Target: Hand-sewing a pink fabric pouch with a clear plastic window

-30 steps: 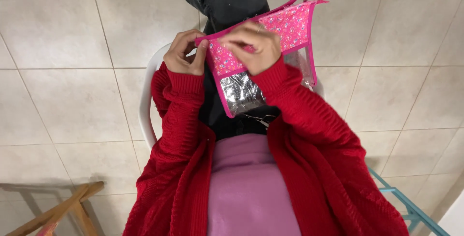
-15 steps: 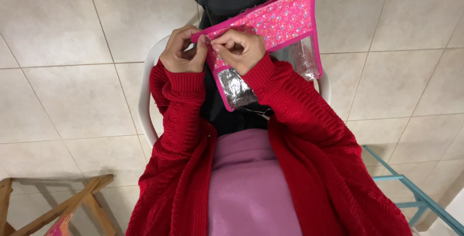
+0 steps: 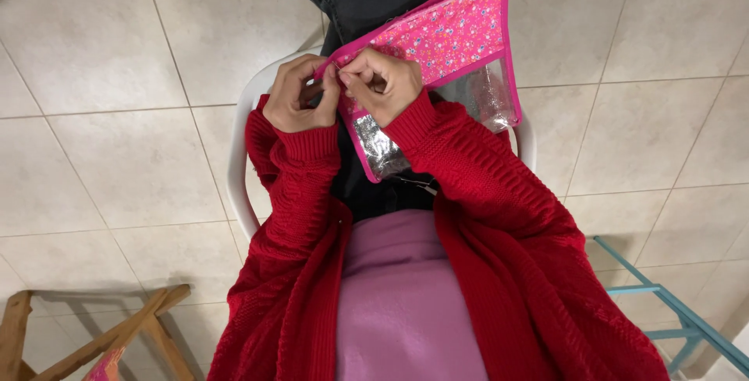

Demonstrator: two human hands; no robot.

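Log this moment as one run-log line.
left hand: pinching pouch corner | right hand: pinching pink edge beside it | pink floral pouch: held up, clear panel below | seat: white plastic chair

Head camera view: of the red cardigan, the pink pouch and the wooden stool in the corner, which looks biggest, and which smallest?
1. Red cardigan, by far the largest; it is also nearest the camera.
2. Pink pouch, held by the left hand and right hand.
3. Wooden stool, smallest as seen, though partly cut off and farther away.

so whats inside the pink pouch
Through the clear window of the pink pouch only crinkled shiny plastic shows; no distinct item. The floral fabric and both hands hide the rest.
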